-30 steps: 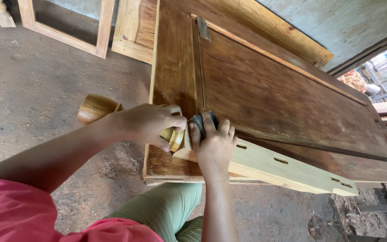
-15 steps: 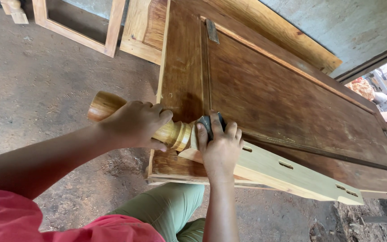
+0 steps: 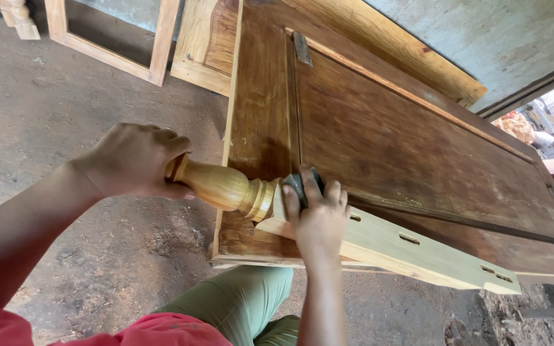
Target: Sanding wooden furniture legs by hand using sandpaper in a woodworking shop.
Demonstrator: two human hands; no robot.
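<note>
Left hand (image 3: 133, 160) was wrapped tight around the round end of a turned wooden leg (image 3: 226, 188), fingers curled right over the knob so you couldn't see the tip. Right hand (image 3: 318, 218) was pressing down a small dark pad (image 3: 301, 182), probably sandpaper but hard to say, gripped under the fingers right where the rounded part met the square pale part of the leg.

So the step looked like sanding or rubbing the collar of the leg, with the left hand steadying or turning it. My guess is the next bit would need the left hand to rotate the leg a little while the right kept steady pressure, without slipping off the ring.

The leg ran between both hands, its long pale square section (image 3: 411, 247) with slots stretching away past the right hand. All of it rested on a big brown door (image 3: 405, 141) used as a worktop. Beyond the left hand: dirt floor (image 3: 65, 96), an empty wooden frame (image 3: 155, 45) against the wall.
</note>
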